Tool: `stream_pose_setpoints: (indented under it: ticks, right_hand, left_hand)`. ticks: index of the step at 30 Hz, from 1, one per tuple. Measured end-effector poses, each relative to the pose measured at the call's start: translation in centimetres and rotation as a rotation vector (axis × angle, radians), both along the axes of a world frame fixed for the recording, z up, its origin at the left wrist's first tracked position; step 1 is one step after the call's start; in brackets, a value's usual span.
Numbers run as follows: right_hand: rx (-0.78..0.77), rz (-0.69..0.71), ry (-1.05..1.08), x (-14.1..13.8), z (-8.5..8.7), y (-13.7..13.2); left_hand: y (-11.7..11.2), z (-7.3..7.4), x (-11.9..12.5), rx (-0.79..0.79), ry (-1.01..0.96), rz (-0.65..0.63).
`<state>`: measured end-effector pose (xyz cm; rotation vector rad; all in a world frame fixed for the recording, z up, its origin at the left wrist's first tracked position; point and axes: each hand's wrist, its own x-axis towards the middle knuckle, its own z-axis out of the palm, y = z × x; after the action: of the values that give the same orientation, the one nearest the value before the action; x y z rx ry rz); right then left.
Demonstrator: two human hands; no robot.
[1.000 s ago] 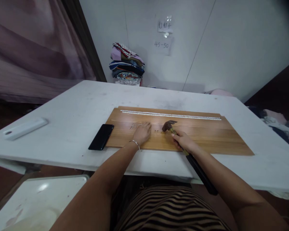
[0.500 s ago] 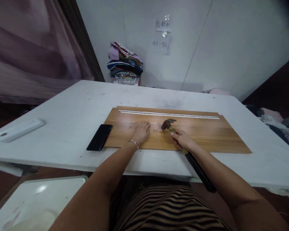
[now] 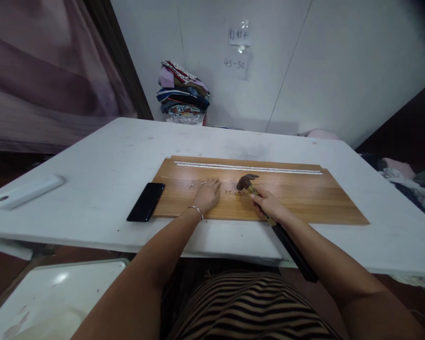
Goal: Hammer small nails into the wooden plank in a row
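My right hand [image 3: 267,205] is closed tight around the hammer [image 3: 286,242], gripping it high on the handle, close under the head. The dark head hangs just above the wooden board [image 3: 297,198] a little beyond my knuckles, and the black end of the handle runs back past my wrist and off the near edge of the tabletop [image 3: 109,160]. My left hand [image 3: 207,196] lies palm down on the board, fingers loosely bent; whether they pinch anything I cannot tell. A few loose nails [image 3: 196,185] lie just past its fingertips, and some small nails [image 3: 230,192] stand in the board between my two hands. A black phone [image 3: 146,202] lies just outside my left wrist, against the board's end. Compared with half a second ago, both hands and the hammer sit almost exactly where they were.
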<state>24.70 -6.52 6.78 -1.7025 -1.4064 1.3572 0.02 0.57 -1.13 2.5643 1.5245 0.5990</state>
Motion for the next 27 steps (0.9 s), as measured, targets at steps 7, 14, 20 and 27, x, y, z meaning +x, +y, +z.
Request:
stream_pose_setpoints:
  ticks: [7, 14, 20, 27]
  right_hand:
    - [-0.019, 0.018, 0.007, -0.26, -0.06, -0.13]
    - [-0.028, 0.017, 0.018, -0.42, 0.29, -0.36]
    - [-0.009, 0.009, -0.015, -0.30, 0.55, -0.03]
    - [-0.025, 0.036, 0.040, -0.52, 0.05, -0.19]
  left_hand:
    - [-0.04, 0.09, 0.02, -0.014, -0.009, 0.007]
    - [-0.05, 0.00, -0.06, -0.006, -0.020, 0.004]
    - [-0.03, 0.08, -0.03, -0.014, -0.020, 0.000]
    - [0.02, 0.16, 0.01, -0.022, -0.005, 0.002]
